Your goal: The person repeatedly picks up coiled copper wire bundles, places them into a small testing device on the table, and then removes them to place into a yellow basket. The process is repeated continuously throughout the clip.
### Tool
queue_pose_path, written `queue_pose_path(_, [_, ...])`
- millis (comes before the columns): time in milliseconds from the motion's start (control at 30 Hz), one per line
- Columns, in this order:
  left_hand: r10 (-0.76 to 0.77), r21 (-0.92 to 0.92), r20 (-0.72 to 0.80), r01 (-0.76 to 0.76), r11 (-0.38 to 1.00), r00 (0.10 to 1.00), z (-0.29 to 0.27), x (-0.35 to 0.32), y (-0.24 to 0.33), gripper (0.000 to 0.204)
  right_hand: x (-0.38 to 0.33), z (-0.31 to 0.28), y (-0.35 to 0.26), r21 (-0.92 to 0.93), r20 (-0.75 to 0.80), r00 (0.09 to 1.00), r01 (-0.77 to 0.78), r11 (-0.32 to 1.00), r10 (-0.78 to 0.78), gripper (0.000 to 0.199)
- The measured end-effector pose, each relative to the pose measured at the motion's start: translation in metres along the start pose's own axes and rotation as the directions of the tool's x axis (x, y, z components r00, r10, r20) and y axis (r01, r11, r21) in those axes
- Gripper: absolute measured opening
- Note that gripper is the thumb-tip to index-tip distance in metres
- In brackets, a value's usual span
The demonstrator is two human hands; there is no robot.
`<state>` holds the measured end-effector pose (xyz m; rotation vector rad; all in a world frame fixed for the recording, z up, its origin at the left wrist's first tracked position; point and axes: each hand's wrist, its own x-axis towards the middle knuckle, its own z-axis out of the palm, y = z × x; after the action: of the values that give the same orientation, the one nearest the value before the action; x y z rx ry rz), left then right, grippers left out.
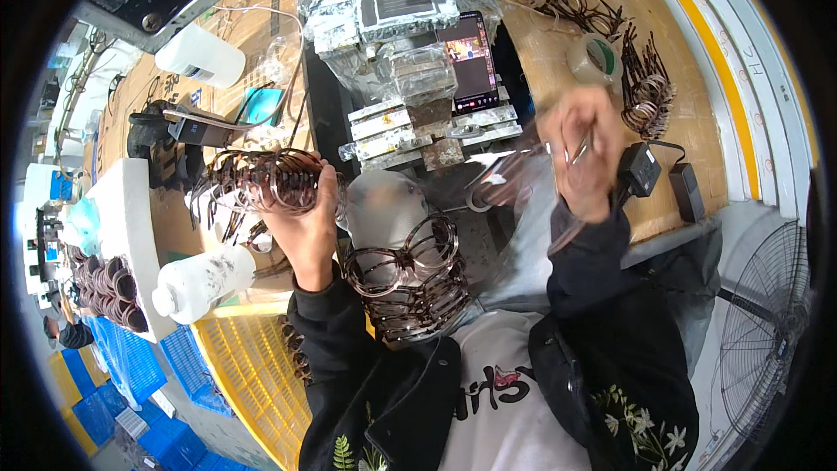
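Note:
My left hand (301, 231) is wrapped round a bundle of dark brown eyeglass frames (261, 176), rims stacked against one another. My right hand (586, 153), raised on the other side, is blurred, its fingers pinched together. A smeared brown eyeglass frame (506, 176) reaches from it toward the middle. A thin shiny piece (579, 152) shows at its fingers, too blurred to name. Between my arms, more brown eyeglass frames (410, 275) lie stacked in front of my chest, below a whitish rounded form (384, 205).
A plastic-wrapped machine (405, 70) stands ahead, a lit phone (471, 61) leaning on it. White bottles (205, 283) and a yellow basket (248, 375) are at left. Loose frames (649, 92), a tape roll (595, 59) and black adapters (641, 170) lie at right, near a fan (767, 323).

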<state>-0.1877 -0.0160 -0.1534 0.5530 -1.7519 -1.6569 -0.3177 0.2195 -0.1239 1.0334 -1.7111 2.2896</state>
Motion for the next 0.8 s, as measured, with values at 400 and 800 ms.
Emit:
queue_pose_path(400, [0.08, -0.072, -0.062, -0.084, 0.994, 0.995, -0.008, -0.013, 0.019, 0.059, 0.04, 0.037, 0.106, 0.187, -0.193, 0.97, -0.112, 0.976, 0.148, 0.024])
queue_pose_path(800, [-0.145, -0.735, -0.08, 0.039, 0.677, 0.986, -0.01, -0.017, 0.051, 0.035, 0.015, 0.049, 0.073, 0.189, -0.309, 0.951, 0.035, 0.981, 0.025, 0.014])
